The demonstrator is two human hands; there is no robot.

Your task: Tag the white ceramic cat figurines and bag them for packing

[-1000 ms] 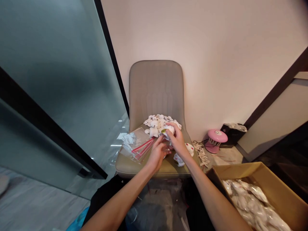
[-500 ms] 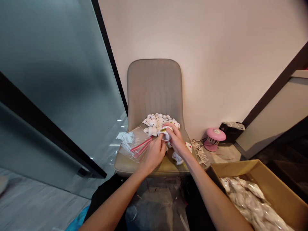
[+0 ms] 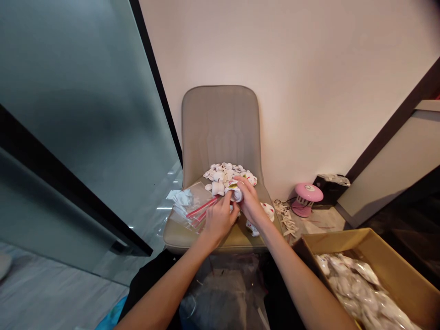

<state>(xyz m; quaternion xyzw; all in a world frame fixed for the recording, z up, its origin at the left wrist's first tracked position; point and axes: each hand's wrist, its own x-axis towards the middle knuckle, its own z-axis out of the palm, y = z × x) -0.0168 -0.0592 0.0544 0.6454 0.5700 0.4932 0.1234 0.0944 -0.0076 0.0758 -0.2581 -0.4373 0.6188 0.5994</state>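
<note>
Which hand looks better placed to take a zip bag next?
Probably the left hand: it is beside the bags, while the right hand is farther off, holding the white figure. The left also seems to touch the figure, so would need freeing.

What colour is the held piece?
The held piece is mostly white with a yellowish patch, best in head view.

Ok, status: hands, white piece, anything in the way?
Right hand holding white piece over chair seat. Left hand at its near edge. Red-striped bags left, not covering piece.
</note>
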